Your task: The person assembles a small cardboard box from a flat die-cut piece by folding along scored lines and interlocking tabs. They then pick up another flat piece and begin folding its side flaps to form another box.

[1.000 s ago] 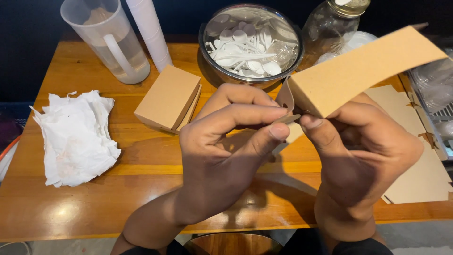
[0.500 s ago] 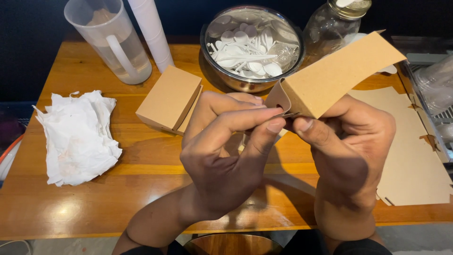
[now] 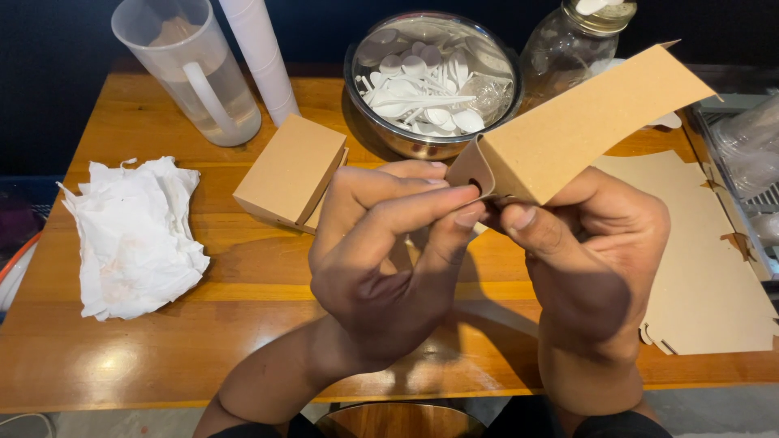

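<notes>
Folding a brown card blank [image 3: 568, 130] above the middle of the tabletop [image 3: 243, 276], both hands meet at the blank's lower left end. The left hand [image 3: 389, 243] has its fingers [image 3: 422, 203] closed in a pinch on the curled end of the card, thumb and forefinger pressed at the rounded fold. The right hand [image 3: 592, 259] grips the card from below and behind, its thumb [image 3: 527, 223] against the same corner — both hands closed on the one piece.

As a judgement, the work on this piece is at an early stage: one end is bent round into a loop, while the long panel is flat and rises toward the far right corner, its other flaps not yet folded. One finished box [image 3: 292, 170] sits closed on the tabletop left of the hands, toward the far edge, and a stack of flat blanks [image 3: 706, 268] with notched tabs lies by the right edge, so more appear left to be made up.

The card is plain, matte kraft brown, thin enough to curve without creasing, clean-edged, with a small pointed tab at its upper tip.

Round about: a crumpled white tissue [image 3: 130, 235] near the left edge, a clear jug [image 3: 191, 73] and a white tube of cups [image 3: 260, 57] at the far left, a steel bowl [image 3: 487, 105] of white plastic spoons at the far edge — and a glass jar [image 3: 576, 49] just right of it.
</notes>
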